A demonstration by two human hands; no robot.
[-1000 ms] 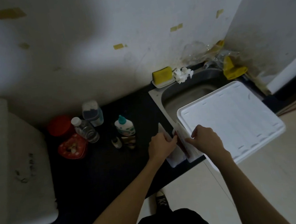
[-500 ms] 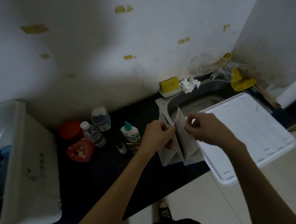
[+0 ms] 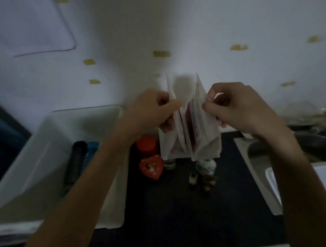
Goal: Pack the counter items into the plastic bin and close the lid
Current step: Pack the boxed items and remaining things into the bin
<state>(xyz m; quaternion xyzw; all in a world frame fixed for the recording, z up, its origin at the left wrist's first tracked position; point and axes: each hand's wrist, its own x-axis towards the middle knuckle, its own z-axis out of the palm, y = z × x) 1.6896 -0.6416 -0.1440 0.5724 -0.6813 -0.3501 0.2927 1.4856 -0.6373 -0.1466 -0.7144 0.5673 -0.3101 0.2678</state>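
white packets [image 3: 188, 128] pinched between left hand [image 3: 149, 110], right hand [image 3: 236, 106].

1. No text, brand or number can be read anywhere; the picture is dim and blurred.
2. The packets [image 3: 190, 128] above the counter [image 3: 178, 211] carry printed lines and a dark red patch, too smeared to read.
3. The bottle [image 3: 206, 166] below the packets has a teal-and-white label, unreadable.

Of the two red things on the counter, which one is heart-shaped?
The nearer red one, with pale decoration on top; the red thing behind it looks round.
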